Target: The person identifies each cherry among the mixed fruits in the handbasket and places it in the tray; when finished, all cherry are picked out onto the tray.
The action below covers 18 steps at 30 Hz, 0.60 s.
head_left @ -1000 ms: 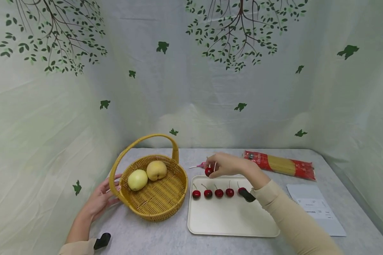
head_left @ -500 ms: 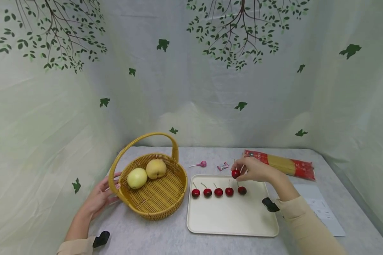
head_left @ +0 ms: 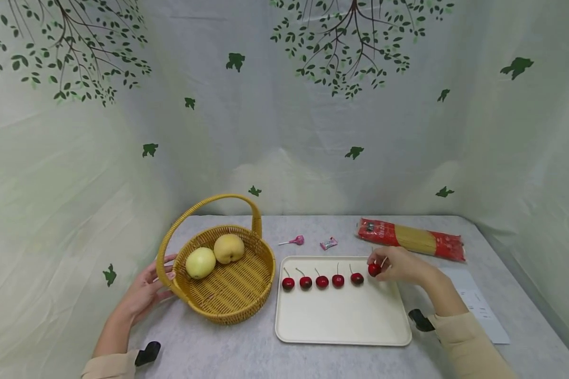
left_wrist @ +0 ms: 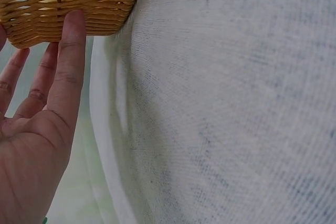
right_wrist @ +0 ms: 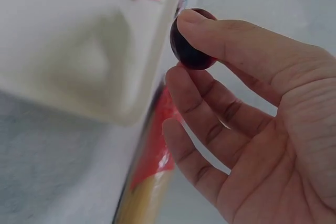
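My right hand [head_left: 398, 266] pinches a red cherry [head_left: 374, 269] [right_wrist: 190, 47] between thumb and fingers, low over the back right part of a cream tray [head_left: 341, 321]. Several cherries [head_left: 322, 281] lie in a row across the tray, the nearest [head_left: 357, 278] just left of the held one. My left hand [head_left: 144, 289] rests with straight fingers [left_wrist: 68, 61] against the left side of a woven basket [head_left: 227, 295] [left_wrist: 73, 1], which holds two yellow pears [head_left: 200, 262].
A pack of spaghetti [head_left: 410, 239] lies at the back right. A pink lollipop [head_left: 294, 241] and a small wrapped sweet [head_left: 328, 243] lie behind the tray. A printed paper sheet [head_left: 479, 310] lies right of the tray. Leaf-patterned cloth walls stand around the table.
My right hand carried the cherry from the back left of the tray rightward and down to the right end of the cherry row. The left hand stayed on the basket.
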Motion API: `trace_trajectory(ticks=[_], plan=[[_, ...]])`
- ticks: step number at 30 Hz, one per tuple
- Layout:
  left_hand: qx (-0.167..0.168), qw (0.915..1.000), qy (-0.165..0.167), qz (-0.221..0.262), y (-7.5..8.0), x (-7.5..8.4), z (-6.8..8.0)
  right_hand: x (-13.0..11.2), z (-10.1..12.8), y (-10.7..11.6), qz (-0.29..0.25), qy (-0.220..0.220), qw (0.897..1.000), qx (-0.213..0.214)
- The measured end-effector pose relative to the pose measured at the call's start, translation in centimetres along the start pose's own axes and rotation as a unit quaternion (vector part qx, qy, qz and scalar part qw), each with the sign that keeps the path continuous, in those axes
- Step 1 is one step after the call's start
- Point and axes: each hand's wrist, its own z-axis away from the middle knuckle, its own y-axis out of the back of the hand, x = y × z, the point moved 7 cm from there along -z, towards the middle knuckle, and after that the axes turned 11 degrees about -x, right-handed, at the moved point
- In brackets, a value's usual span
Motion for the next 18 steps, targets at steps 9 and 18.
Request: trace_trajectory(ticks=[9,18], plan=[[0.006,0.9999,0.009,-0.004,0.1,-0.2,0.0,1.6,0.1,-1.2,-0.001,0.004,1.0,-0.004],[0.011,0.9998,0.017,-0.005,0.3,-0.4,0.0,1.6,-0.2,-1.7,0.007,0.002,1.0,-0.004]])
